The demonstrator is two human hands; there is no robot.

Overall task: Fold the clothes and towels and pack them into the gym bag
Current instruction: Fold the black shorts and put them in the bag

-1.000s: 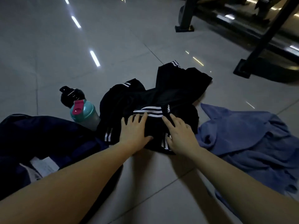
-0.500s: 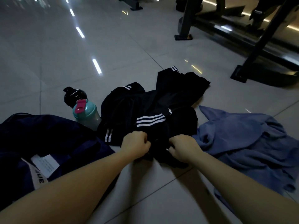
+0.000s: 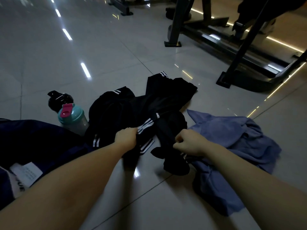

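View: head camera, looking down along both bare forearms to a tiled floor.
Clothes: a heap of black sportswear with white stripes lay on the floor in the middle, between the bag and the towel.
Left hand: the left hand gripped the near edge of the black heap, just beside a patch of three white stripes.
Left fingers: curled tight together into the cloth; the tips were hidden in the fabric.
Right hand: the right hand clutched a bunched fold of the same black clothes, near the towel's edge.
Right fingers: curled into a fist round the fold, the thumb pressed against the cloth.
Hanging end: below the right hand a dark loose end of the garment drooped to the floor, partly over the towel.
Towel: a crumpled blue towel lay unfolded on the floor at the right, touching the black heap.
Bag: a dark navy gym bag lay at the left, its near side against the left forearm; a white label showed on it.
Bottles: a shaker with a teal lid and pink cap stood between bag and clothes; a black bottle stood just behind it.
Background: dark gym machine frames stood at the upper right, well apart from the heap.
Light: dim, with ceiling lamps reflected as bright streaks on the tiles.
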